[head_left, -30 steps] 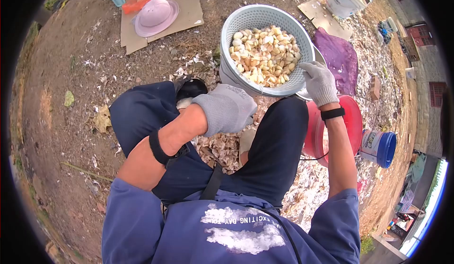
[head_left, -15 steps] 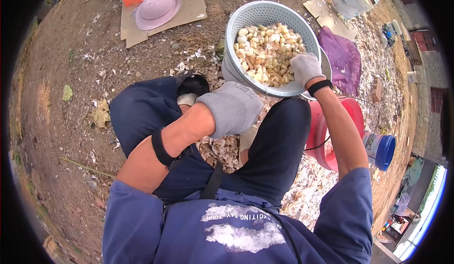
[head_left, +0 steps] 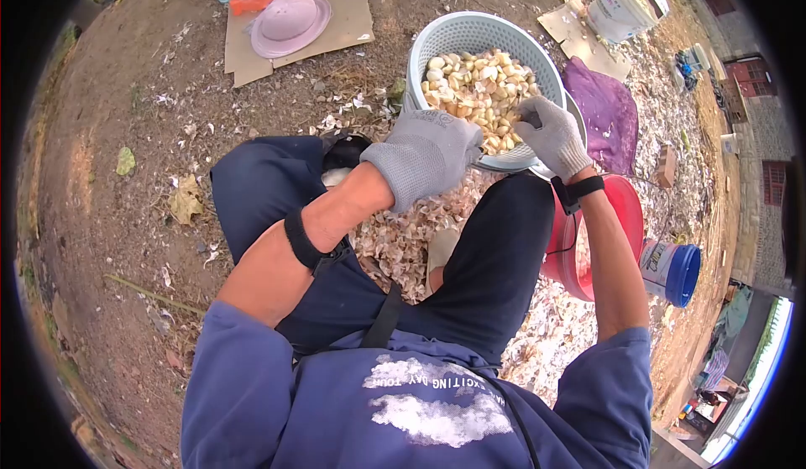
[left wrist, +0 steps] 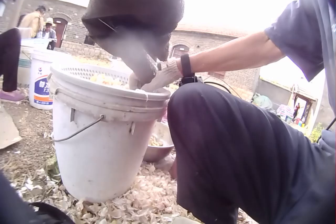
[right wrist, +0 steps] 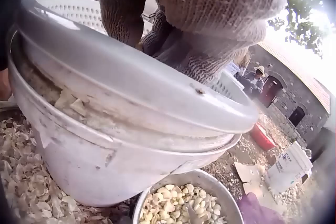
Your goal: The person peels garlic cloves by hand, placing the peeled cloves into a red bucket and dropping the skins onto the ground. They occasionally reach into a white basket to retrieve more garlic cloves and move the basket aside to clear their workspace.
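Observation:
A pale perforated basket [head_left: 424, 49] holding garlic cloves [head_left: 483, 91] sits in the top of a white bucket [left wrist: 100, 150]. At the basket's near rim is my gloved left hand [head_left: 432, 154], its fingers pointing down in the left wrist view [left wrist: 131, 29]. My gloved right hand [head_left: 554, 137] bends its fingers over the cloves at the right side. A small yellowish bit shows by the right fingers in the right wrist view [right wrist: 178, 19]. The fingertips of both hands are close together. What the left fingers hold is hidden.
A metal bowl of cloves [right wrist: 226, 198] stands beside the bucket. Right of my knee are a red bucket [head_left: 625, 209] and a blue-rimmed bucket [head_left: 684, 276]. Purple cloth [head_left: 613, 116] lies at the right, a pink hat [head_left: 290, 24] on cardboard. Peelings [head_left: 403, 251] cover the ground between my legs.
My left hand has moved up and right to the basket's near rim. My right hand went in over the cloves, then drew back slightly with its fingers bent.

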A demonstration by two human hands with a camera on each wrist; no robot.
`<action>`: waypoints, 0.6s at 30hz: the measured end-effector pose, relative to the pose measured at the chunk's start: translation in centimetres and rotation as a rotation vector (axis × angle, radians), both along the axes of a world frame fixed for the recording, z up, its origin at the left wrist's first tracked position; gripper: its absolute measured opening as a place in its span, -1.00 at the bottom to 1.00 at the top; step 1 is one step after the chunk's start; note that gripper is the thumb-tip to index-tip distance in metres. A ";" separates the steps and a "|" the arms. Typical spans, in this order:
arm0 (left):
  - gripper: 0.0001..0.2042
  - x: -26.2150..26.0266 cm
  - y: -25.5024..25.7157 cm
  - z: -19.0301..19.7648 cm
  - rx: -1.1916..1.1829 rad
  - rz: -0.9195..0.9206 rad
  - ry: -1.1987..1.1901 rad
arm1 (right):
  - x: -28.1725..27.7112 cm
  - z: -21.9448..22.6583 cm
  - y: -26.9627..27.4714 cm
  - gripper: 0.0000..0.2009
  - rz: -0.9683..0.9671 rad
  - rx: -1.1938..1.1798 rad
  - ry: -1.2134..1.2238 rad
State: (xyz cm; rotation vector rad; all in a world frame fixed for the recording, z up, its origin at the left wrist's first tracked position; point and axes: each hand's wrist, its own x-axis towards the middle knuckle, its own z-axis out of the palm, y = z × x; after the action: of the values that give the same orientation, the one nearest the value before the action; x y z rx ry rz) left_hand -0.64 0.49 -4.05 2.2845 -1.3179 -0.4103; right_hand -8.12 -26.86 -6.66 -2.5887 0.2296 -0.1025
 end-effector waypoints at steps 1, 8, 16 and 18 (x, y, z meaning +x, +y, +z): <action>-0.77 0.1 -0.1 0.0 0.001 0.000 -0.004 | -0.4 0.6 0.6 -0.76 0.000 0.001 -0.004; -0.70 0.3 -0.9 0.4 -0.146 0.165 0.165 | -2.9 3.5 4.9 -0.77 -0.063 0.158 -0.097; -0.66 0.1 -1.7 0.3 -0.119 0.137 0.114 | -4.0 3.6 6.8 -0.76 -0.017 0.160 -0.189; -0.66 0.1 -1.8 0.4 -0.066 0.103 0.047 | -4.1 3.8 7.0 -0.76 -0.027 0.165 -0.168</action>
State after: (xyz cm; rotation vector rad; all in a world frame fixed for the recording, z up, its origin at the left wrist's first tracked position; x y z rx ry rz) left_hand -0.51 -1.27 -3.67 2.2622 -1.1684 -0.3773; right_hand -12.19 -19.86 -2.88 -2.3974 0.2025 -0.2976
